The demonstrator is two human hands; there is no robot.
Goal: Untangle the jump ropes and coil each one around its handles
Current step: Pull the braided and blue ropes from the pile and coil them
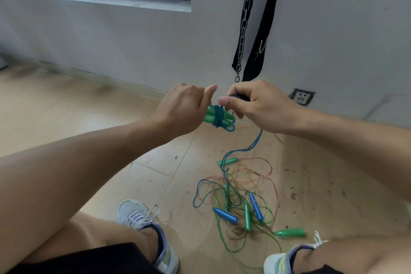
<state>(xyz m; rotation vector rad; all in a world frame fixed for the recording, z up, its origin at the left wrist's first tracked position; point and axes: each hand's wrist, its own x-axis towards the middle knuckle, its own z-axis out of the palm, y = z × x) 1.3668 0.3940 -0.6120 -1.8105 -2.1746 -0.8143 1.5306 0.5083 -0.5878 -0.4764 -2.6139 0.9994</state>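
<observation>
**Head view: blue rope being coiled on a green handle pair**

1. Hands. I see two. My left hand is clenched around a pair of green handles, held side by side above the floor. My right hand is curled, fingers and thumb pinching a dark blue loop at its fingertips; the loop itself is hard to make out.

2. Coil. Several turns of blue rope wrap the handle pair near its middle. I cannot count the turns. From under the right hand the rope hangs down to the floor.

3. Floor pile. It lies between my two shoes. I count two blue handles and four loose green handles; one of these, near the centre of the pile, is mostly hidden by cords. Blue, green and orange-red cords overlap; which cord joins which handle I cannot tell.

4. Cut off. The right shoe is clipped by the lower edge. A chain and black strap on the wall run out of the top.
</observation>
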